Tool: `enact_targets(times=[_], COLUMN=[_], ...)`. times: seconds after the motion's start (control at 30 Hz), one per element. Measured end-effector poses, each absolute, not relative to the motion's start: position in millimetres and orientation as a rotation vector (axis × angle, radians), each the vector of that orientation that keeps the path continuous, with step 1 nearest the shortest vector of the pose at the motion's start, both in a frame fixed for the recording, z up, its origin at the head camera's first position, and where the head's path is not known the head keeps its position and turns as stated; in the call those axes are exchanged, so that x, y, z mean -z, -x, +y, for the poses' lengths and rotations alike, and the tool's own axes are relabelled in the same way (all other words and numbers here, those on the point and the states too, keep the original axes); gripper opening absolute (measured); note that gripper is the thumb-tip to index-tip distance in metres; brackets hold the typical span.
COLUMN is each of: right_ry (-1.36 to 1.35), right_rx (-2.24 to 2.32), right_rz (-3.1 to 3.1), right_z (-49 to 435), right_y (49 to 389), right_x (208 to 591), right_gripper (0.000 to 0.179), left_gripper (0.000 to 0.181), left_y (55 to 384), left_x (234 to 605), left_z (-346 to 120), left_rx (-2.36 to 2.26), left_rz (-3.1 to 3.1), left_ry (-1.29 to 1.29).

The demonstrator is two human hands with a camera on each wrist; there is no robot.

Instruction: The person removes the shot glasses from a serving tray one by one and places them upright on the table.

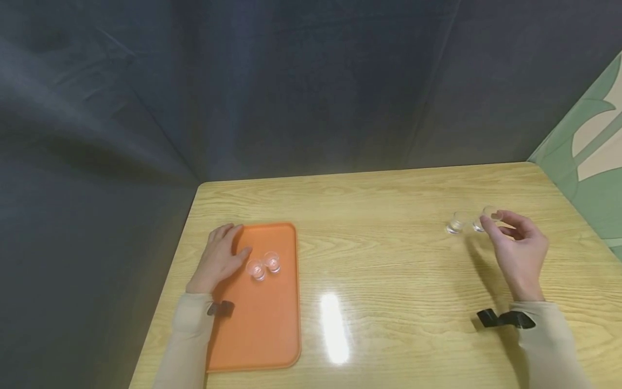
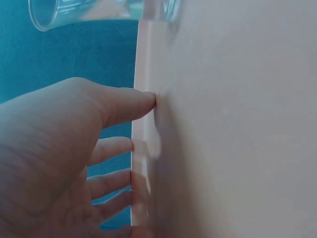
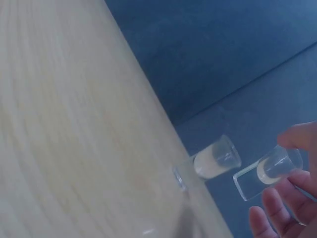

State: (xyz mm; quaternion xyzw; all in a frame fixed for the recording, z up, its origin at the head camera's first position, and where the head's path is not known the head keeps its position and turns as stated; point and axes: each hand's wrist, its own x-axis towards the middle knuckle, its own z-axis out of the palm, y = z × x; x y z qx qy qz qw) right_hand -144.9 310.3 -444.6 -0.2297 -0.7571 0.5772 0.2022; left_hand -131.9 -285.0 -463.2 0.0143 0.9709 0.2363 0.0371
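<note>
My right hand [image 1: 522, 251] pinches a small clear shot glass [image 3: 265, 176] near its rim, between thumb and fingers. Its base shows at the right of the table, close by a second clear shot glass [image 1: 455, 223] that stands upright on the wood. On the left, my left hand [image 1: 220, 261] lies over the left side of an orange tray [image 1: 257, 335], fingers extended. In the left wrist view the thumb touches the tray and the other fingertips meet its edge. Two more shot glasses, one in front [image 1: 256, 270] and one behind [image 1: 272, 262], stand side by side on the tray, just right of the thumb.
The wood-grain table [image 1: 379, 216] stretches between the tray and the glasses at the right. Dark cloth [image 1: 316, 92] hangs behind it and along the left. A green leaf-patterned surface [image 1: 597, 162] borders the right side.
</note>
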Motion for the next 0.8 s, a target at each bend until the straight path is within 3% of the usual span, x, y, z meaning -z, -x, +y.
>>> enact_targets(times=[0.43,0.8], right_ry=[0.64,0.589], right_rx=[-1.61,-1.617], right_rz=[-2.328,-2.4], right_z=[323,322], right_y=[149,146], right_x=[472,473], right_gripper=[0.024,0.025], left_gripper=[0.069,0.07], left_y=[132,132], left_x=[461,462], left_z=[-285,-285], left_rx=[-0.71,-0.706], left_rz=[2.978,2.978], left_ry=[-0.052,-0.046])
